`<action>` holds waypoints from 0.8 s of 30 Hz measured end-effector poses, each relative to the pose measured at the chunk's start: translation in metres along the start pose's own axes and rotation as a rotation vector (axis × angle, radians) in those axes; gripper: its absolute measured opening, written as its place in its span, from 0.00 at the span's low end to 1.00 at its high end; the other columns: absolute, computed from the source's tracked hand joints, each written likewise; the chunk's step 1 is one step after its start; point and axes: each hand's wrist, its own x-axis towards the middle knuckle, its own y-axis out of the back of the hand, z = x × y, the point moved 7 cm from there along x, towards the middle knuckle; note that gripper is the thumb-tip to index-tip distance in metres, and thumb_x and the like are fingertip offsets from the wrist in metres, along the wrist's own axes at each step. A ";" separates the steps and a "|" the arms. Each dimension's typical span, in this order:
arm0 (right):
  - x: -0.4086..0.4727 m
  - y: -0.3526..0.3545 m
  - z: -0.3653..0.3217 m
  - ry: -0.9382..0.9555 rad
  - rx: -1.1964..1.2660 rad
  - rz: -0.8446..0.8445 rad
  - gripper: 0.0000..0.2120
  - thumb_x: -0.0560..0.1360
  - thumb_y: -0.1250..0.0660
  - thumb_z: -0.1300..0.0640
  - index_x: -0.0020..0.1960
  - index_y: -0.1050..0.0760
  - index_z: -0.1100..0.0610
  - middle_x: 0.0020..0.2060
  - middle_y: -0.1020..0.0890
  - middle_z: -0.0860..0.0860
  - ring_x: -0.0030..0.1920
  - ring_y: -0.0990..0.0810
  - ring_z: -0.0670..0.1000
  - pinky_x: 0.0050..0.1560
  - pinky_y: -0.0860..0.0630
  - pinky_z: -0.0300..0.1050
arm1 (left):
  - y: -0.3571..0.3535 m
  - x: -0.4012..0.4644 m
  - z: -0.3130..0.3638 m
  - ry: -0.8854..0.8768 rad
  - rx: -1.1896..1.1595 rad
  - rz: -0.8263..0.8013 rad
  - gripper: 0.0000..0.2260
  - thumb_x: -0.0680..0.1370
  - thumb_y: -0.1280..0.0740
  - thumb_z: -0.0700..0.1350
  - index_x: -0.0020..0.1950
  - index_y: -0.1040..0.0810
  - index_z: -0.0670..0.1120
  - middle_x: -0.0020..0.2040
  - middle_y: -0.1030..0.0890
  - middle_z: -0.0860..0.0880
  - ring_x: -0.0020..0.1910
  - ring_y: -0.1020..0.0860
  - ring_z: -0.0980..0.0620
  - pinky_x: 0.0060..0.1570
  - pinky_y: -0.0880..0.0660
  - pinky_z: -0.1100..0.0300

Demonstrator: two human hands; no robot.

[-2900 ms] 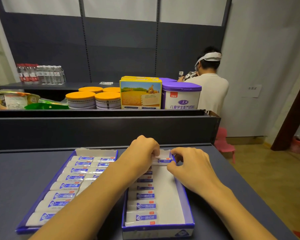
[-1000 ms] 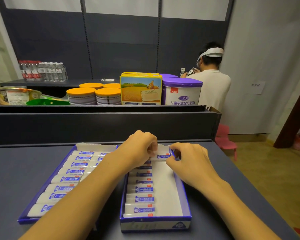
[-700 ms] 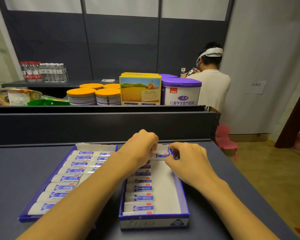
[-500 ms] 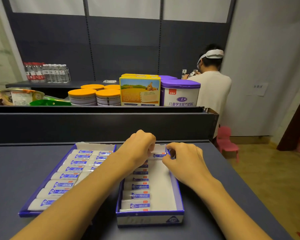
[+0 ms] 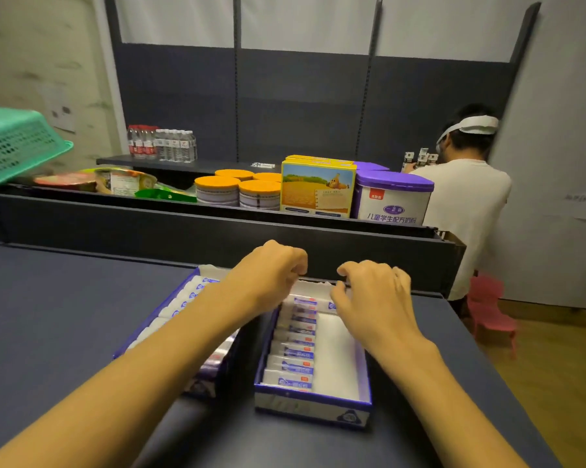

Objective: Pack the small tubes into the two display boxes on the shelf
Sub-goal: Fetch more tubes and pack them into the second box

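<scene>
Two blue-rimmed display boxes stand side by side on the dark shelf [image 5: 65, 315]. The left box [image 5: 170, 309] holds rows of small white tubes [image 5: 183, 298], partly hidden by my left forearm. The right box [image 5: 312, 405] has one column of tubes [image 5: 295, 363] along its left side and a bare white floor on the right. One tube [image 5: 310, 303] lies crosswise at its far end. My left hand [image 5: 271, 275] hovers above that end, fingers loosely curled, holding nothing. My right hand [image 5: 369, 292] hangs over the far right corner, thumb close to the tube's end.
Behind a dark divider stand orange-lidded cans [image 5: 217, 190], a yellow carton [image 5: 317, 187] and a purple-lidded tin [image 5: 393, 197]. A green basket [image 5: 14, 143] sits at far left, water bottles [image 5: 161, 143] at the back. A person [image 5: 467, 197] and a pink chair [image 5: 491, 309] are at right.
Both hands pinched one tube over the right box's far end before; now it lies in the box and my left hand has lifted off. The view has swung left, showing the green basket.
</scene>
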 end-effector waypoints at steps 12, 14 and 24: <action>-0.022 0.005 -0.242 0.406 -0.013 0.083 0.14 0.79 0.42 0.51 0.62 0.26 0.52 0.54 0.21 0.51 0.57 0.26 0.55 0.56 0.32 0.50 | 0.110 -0.155 -0.150 0.158 0.300 0.169 0.08 0.78 0.39 0.47 0.55 0.23 0.48 0.50 0.19 0.48 0.49 0.23 0.46 0.47 0.26 0.53; -0.031 -0.008 -0.297 0.443 0.017 0.072 0.14 0.79 0.42 0.51 0.61 0.26 0.53 0.54 0.21 0.52 0.56 0.26 0.55 0.55 0.30 0.50 | 0.130 -0.195 -0.192 0.189 0.321 0.179 0.08 0.78 0.40 0.47 0.53 0.23 0.48 0.49 0.19 0.48 0.48 0.22 0.46 0.46 0.26 0.54; -0.079 -0.084 -0.576 0.612 0.087 0.034 0.12 0.77 0.41 0.55 0.57 0.25 0.56 0.51 0.21 0.55 0.52 0.25 0.58 0.48 0.30 0.50 | 0.232 -0.397 -0.410 0.421 0.492 0.149 0.09 0.78 0.40 0.49 0.54 0.24 0.50 0.49 0.19 0.49 0.50 0.23 0.45 0.45 0.28 0.55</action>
